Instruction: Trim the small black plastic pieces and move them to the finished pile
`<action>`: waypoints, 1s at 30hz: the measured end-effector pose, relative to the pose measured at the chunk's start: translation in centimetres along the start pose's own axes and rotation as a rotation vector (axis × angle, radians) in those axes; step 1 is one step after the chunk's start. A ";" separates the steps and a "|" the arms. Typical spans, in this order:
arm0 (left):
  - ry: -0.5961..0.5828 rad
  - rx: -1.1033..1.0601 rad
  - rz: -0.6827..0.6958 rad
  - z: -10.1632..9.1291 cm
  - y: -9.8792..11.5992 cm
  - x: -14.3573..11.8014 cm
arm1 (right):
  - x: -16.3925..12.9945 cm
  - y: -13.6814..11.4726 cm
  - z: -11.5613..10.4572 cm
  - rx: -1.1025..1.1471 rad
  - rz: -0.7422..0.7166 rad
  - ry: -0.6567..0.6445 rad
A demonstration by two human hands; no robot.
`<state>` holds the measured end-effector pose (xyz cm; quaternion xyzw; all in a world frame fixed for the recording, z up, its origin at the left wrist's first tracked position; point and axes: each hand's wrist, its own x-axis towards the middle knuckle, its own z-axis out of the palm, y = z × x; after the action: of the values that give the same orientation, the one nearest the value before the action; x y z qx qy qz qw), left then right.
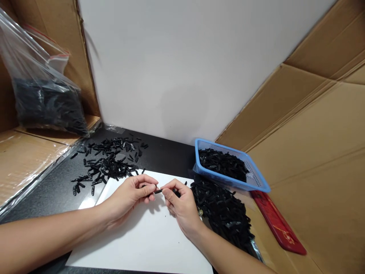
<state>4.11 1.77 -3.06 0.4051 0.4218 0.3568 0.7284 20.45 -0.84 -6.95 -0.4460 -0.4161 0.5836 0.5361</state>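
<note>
Above the white sheet (154, 236), my left hand (137, 192) and my right hand (181, 201) meet, fingers closed. A small black elongated piece (158, 191) spans the gap between their fingertips, pinched from both sides. More dark bits show inside the curled fingers of each hand, mostly hidden. Left of the sheet, loose black pieces (111, 163) of the same kind lie scattered on the dark tabletop. By my right hand and forearm is a dense heap of black pieces (225, 213).
A blue plastic basket (232, 182) with black pieces stands behind the heap. On the right lies a red flat object (279, 224) beside a cardboard wall (322, 152). A clear bag (48, 102) of black pieces sits at the back left. A pale wall (171, 68) rises behind.
</note>
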 end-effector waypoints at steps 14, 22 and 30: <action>-0.018 -0.049 -0.036 0.0 0.4 -0.1 | 0.0 -0.2 -0.3 0.049 0.015 -0.019; -0.032 0.098 -0.001 0.4 0.6 -0.3 | 0.0 -0.2 -0.2 0.056 0.034 -0.021; 0.001 0.118 -0.005 0.4 0.6 -0.1 | -0.2 -1.3 0.1 0.275 0.081 -0.106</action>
<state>4.35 1.80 -2.37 0.4461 0.4436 0.3297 0.7039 20.72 -0.91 -5.72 -0.3531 -0.3416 0.6791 0.5454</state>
